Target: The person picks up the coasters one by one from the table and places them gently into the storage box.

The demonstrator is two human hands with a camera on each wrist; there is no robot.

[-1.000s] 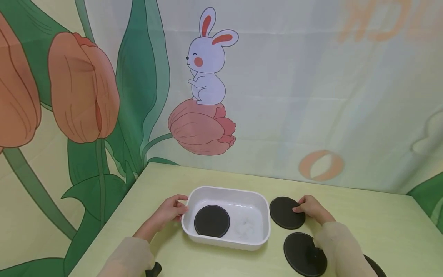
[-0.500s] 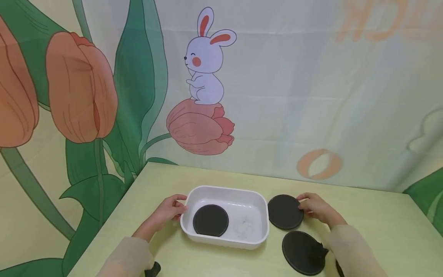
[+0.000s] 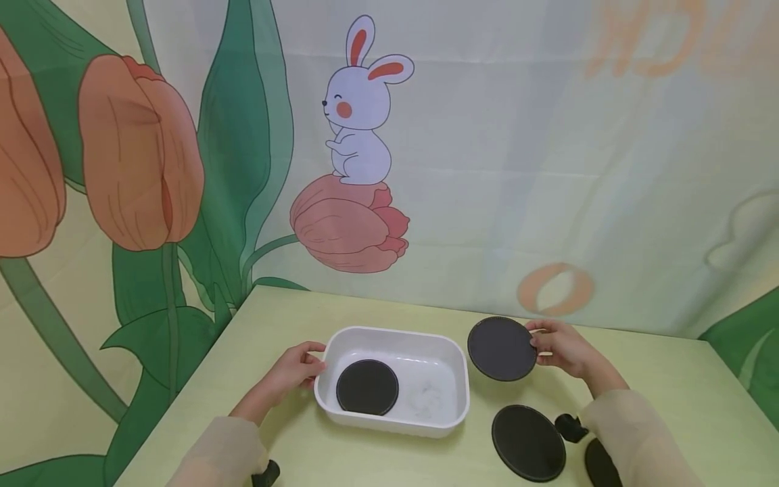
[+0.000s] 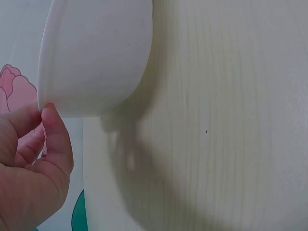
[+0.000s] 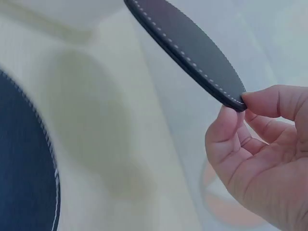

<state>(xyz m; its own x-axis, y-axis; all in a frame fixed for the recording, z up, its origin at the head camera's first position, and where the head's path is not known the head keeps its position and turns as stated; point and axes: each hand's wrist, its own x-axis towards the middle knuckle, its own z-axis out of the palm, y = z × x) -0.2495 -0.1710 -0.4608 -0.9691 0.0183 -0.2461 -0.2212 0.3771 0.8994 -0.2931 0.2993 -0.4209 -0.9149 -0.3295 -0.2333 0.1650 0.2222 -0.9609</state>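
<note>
My right hand (image 3: pixel 562 345) pinches the edge of a round black coaster (image 3: pixel 502 348) between thumb and fingers. White stitching runs round this coaster's rim in the right wrist view, and it hangs tilted above the table, its shadow below. My left hand (image 3: pixel 294 370) pinches the left rim of a white rectangular tub (image 3: pixel 422 427); the left wrist view has thumb and fingertip at the rim of its wall (image 4: pixel 96 53). Inside the tub, on its left side, lies another black coaster (image 3: pixel 367 387).
A black coaster (image 3: pixel 528 443) lies on the pale wood-grain table (image 3: pixel 341 460) right of the tub. Another coaster (image 3: pixel 601 465) sits partly under the right sleeve. A printed cloth (image 3: pixel 487 169) with a rabbit and tulips hangs behind the table.
My right hand has gripped the far coaster's edge and raised it off the table, up and away from the tub's side. The left hand stays at the tub.
</note>
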